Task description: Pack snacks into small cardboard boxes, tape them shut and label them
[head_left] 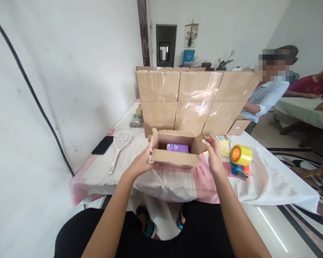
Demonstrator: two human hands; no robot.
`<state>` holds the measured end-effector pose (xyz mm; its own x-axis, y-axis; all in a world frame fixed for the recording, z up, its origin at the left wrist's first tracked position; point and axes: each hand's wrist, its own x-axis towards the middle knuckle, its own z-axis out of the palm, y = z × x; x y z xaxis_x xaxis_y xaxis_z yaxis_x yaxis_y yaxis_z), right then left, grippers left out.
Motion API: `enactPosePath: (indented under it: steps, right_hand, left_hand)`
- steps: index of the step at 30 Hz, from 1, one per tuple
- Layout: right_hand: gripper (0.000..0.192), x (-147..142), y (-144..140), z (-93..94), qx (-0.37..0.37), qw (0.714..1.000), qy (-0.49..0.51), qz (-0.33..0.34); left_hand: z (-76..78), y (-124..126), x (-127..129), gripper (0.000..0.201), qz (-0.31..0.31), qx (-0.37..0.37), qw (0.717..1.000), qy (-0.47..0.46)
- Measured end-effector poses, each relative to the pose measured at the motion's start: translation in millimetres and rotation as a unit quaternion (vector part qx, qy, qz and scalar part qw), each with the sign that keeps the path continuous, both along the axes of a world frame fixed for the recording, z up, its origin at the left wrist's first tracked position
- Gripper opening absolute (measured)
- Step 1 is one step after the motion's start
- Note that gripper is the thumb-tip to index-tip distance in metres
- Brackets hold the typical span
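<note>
An open cardboard box (174, 158) sits on the cloth-covered table in front of me, its flaps spread. Inside lies a purple packet (177, 148) with a printed label. My left hand (144, 157) grips the box's left end, thumb up along the flap and the other fingers partly hidden. By the right flap is my right hand (214, 154), fingers apart and loosely bent; whether the fingertips touch the flap I cannot tell. A tape dispenser (240, 171) with a roll of yellow tape (243, 154) stands to the right of that hand.
Taped cardboard boxes (195, 96) are stacked behind the open box. On the left lie a white slotted paddle (121, 141) and a black phone (102, 145). A yellow sheet (224, 147) lies right. A person in a light blue shirt (269, 95) is beyond the table.
</note>
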<state>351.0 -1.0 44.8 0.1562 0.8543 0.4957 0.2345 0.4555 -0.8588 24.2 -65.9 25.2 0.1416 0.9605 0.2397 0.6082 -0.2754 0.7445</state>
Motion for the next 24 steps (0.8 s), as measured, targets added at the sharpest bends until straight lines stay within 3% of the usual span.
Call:
enactPosePath:
  steps: [2,4,7,10,13,16,18,20,24]
  right_hand:
    - [0.055,-5.3,6.4,-19.9,-0.023,0.996,0.018,0.086]
    - [0.051,-11.2,12.8,-28.7,0.001,0.991,-0.033,0.131]
    - [0.048,-14.3,19.0,-28.2,0.042,0.983,-0.111,0.141]
    - [0.05,-13.1,21.1,-28.5,0.026,0.983,-0.079,0.166]
    - [0.054,-12.0,24.4,-36.8,-0.008,0.984,0.009,0.176]
    - [0.06,-12.2,36.1,-43.6,-0.058,0.989,0.05,0.123]
    - [0.061,-12.7,47.6,-42.0,-0.126,0.983,0.061,0.118]
    - [0.056,-13.2,58.3,-35.4,-0.179,0.97,0.071,0.148]
    - [0.049,-13.7,69.1,-18.7,-0.17,0.962,0.065,0.203]
  left_hand:
    - [-6.7,3.0,3.1,0.112,0.023,0.027,0.999,0.038]
    - [-11.7,6.3,4.3,0.107,0.031,0.046,0.997,0.05]
    - [-13.8,9.9,5.0,0.1,0.024,0.075,0.996,0.031]
    - [-10.9,12.6,10.9,0.091,0.028,0.077,0.996,-0.028]
    - [-9.8,18.4,22.5,0.074,0.119,0.071,0.987,-0.084]
    - [-14.1,27.8,33.4,0.075,0.178,0.118,0.975,-0.063]
    - [-17.1,34.1,37.6,0.08,0.174,0.148,0.972,-0.051]
    - [-16.6,38.9,38.9,0.073,0.169,0.141,0.973,-0.071]
    - [-5.1,42.8,38.5,0.049,0.175,0.094,0.969,-0.146]
